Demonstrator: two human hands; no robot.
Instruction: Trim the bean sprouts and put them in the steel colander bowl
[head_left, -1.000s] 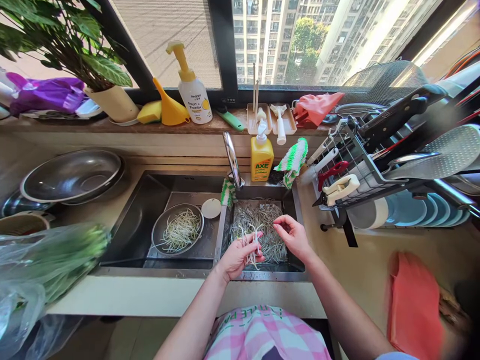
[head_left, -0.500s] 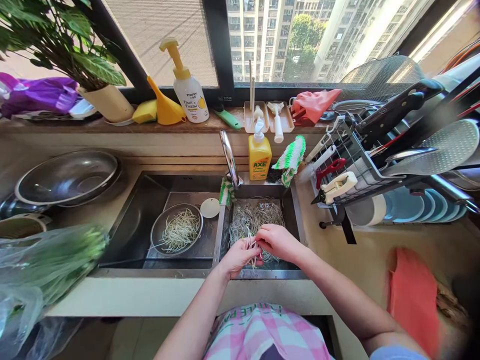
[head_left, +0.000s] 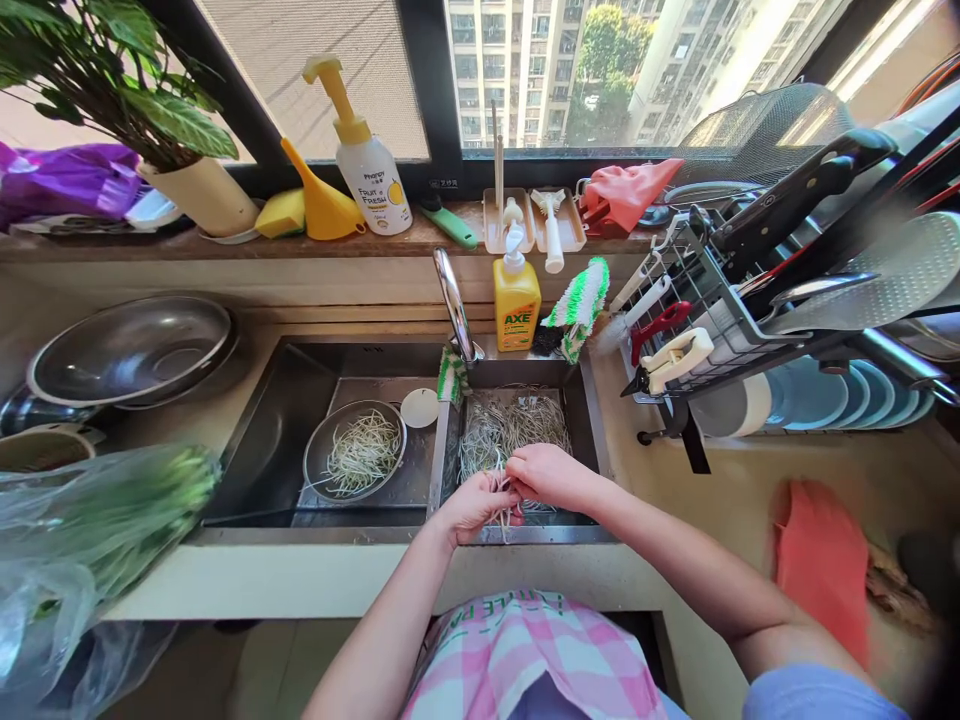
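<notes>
Over the front of the right sink basin (head_left: 586, 430), my left hand (head_left: 471, 508) is closed around a small bunch of thin, pale root-like stems (head_left: 504, 520), whose ends poke out below the fingers. My right hand (head_left: 553, 476) meets it from the right, fingertips pinched at the same bunch. What exactly the right fingers grip is too small to make out. Beneath and behind both hands, a tangled heap of greyish root-like stems (head_left: 517, 425) lies in the basin. Whiter stems (head_left: 364, 452) are piled in a round metal bowl (head_left: 313, 478) in the left basin.
A white round lid-like disc (head_left: 418, 408) lies beside the bowl. Behind the basins stand the faucet (head_left: 453, 305) and a yellow soap bottle (head_left: 517, 310). Bagged greens (head_left: 150, 510) lie left; a utensil rack (head_left: 720, 300) with knives and a red cloth (head_left: 821, 570) are right.
My view has shifted slightly, so the scene sits a little higher. Both hands remain together over the right basin, with the fingers shifted slightly on the bunch.
</notes>
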